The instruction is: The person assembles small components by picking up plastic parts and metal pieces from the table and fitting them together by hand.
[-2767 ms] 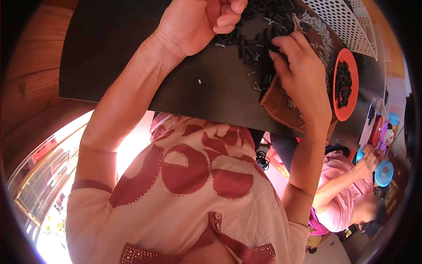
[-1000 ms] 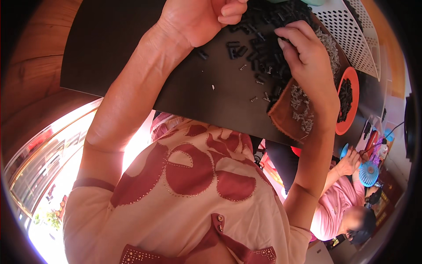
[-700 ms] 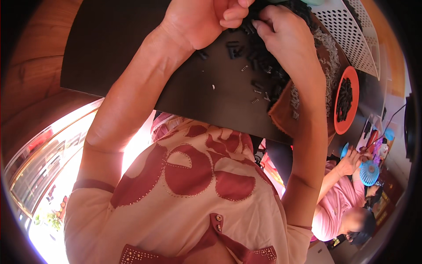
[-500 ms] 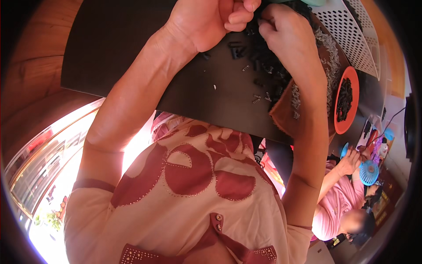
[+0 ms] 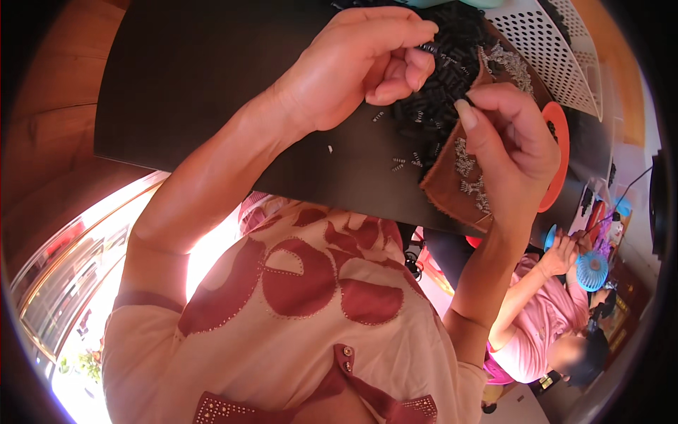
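Both hands work above the dark worktop point(image 5: 176, 71). The left hand point(image 5: 353, 67) pinches a small dark ribbed piece point(image 5: 428, 48), perhaps spring-wound, between thumb and fingertips, the other fingers curled beneath. The right hand point(image 5: 519, 138) has thumb and forefinger nearly meeting; whether a part sits between them cannot be told. The ribbed piece lies up and to the left of the right fingertips, well apart from them, the left hand being the nearer. Its long axis runs roughly crosswise, tipped slightly downward at the right, the free end pointing right, over the heap of black cylindrical pieces point(image 5: 452, 74). Coil springs point(image 5: 472, 187) rest on a brown cloth point(image 5: 443, 180) beneath the right hand; an orange bowl point(image 5: 563, 131) stands behind that hand, to its right.
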`<state>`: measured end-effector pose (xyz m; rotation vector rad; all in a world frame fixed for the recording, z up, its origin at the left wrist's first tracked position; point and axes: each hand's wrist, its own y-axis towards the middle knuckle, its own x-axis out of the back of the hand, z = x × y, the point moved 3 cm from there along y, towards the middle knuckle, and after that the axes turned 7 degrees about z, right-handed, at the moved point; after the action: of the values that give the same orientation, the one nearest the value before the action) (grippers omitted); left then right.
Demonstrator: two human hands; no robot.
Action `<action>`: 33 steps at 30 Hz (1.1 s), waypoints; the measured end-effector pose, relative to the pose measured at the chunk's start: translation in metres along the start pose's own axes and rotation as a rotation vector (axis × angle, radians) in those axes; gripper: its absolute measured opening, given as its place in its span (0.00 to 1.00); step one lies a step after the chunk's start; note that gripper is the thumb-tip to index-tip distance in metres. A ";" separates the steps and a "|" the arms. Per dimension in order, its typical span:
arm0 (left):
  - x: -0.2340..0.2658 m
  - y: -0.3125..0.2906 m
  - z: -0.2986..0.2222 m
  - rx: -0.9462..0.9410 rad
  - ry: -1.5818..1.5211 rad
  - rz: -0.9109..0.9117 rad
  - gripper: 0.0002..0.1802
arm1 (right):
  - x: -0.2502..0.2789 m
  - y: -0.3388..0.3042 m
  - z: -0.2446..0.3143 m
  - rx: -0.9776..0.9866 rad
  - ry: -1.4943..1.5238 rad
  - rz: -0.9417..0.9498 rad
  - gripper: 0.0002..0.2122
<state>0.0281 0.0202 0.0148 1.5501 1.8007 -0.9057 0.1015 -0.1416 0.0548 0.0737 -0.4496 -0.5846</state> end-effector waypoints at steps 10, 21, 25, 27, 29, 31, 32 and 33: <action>-0.004 -0.007 0.016 -0.042 0.369 0.211 0.15 | 0.007 -0.015 0.011 0.107 0.096 -0.084 0.07; -0.011 0.000 0.026 0.007 0.449 0.252 0.16 | 0.005 -0.008 0.006 0.150 0.043 -0.102 0.08; -0.012 0.001 0.026 -0.011 0.484 0.245 0.16 | 0.003 -0.007 0.009 0.136 -0.027 -0.118 0.08; -0.013 0.001 0.026 -0.015 0.495 0.250 0.16 | 0.004 -0.007 0.009 0.141 -0.029 -0.111 0.08; -0.016 0.000 0.027 0.002 0.477 0.242 0.17 | 0.005 -0.009 0.010 0.146 -0.036 -0.110 0.09; -0.014 -0.002 0.028 -0.006 0.456 0.245 0.18 | 0.002 -0.008 0.011 0.198 -0.070 -0.124 0.09; -0.013 -0.003 0.027 -0.013 0.438 0.249 0.18 | 0.001 -0.008 0.012 0.198 -0.071 -0.121 0.09; -0.013 -0.003 0.028 -0.010 0.439 0.250 0.18 | 0.002 -0.009 0.011 0.194 -0.075 -0.118 0.09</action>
<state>0.0268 -0.0103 0.0093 2.0304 1.8302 -0.4600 0.0934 -0.1491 0.0641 0.2653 -0.5771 -0.6604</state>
